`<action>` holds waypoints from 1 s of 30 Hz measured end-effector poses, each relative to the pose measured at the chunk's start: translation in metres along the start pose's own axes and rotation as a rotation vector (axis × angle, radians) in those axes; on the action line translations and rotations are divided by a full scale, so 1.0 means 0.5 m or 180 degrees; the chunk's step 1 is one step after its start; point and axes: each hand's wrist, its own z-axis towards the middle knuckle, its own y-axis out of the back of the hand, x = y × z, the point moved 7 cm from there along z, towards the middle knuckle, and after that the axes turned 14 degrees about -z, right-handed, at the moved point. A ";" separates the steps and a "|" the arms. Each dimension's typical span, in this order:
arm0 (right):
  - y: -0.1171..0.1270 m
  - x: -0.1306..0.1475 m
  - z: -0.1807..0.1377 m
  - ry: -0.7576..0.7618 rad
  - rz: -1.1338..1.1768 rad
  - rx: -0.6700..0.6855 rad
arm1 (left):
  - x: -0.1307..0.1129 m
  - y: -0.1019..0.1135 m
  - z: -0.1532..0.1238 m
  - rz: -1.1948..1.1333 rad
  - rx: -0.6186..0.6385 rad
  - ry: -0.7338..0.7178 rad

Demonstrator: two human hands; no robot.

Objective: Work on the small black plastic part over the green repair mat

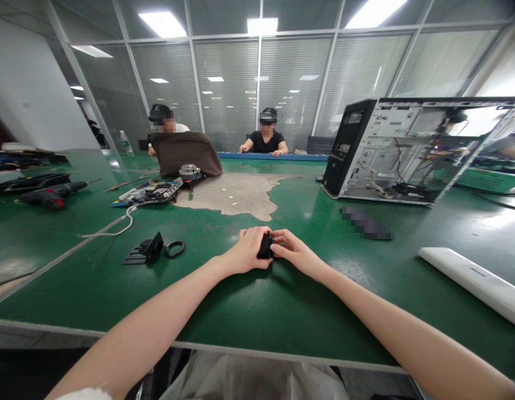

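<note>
While hands hold part, table edge apart

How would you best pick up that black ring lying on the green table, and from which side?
I'd pinch the black ring by its right rim, the left hand coming from the right once it's free. The ring is an open loop, so a fingertip should fit inside, and the black bracket sits close on its left.

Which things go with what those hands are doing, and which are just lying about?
Part of the job:
small black part, held by the left hand, touched by the right hand
maybe black bracket, black ring

Probably just lying about:
drill
circuit board
open computer case
long white object
</note>
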 end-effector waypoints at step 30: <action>0.004 0.013 0.000 0.0197 0.0070 -0.0018 | 0.002 0.000 -0.002 -0.0043 0.0011 0.0053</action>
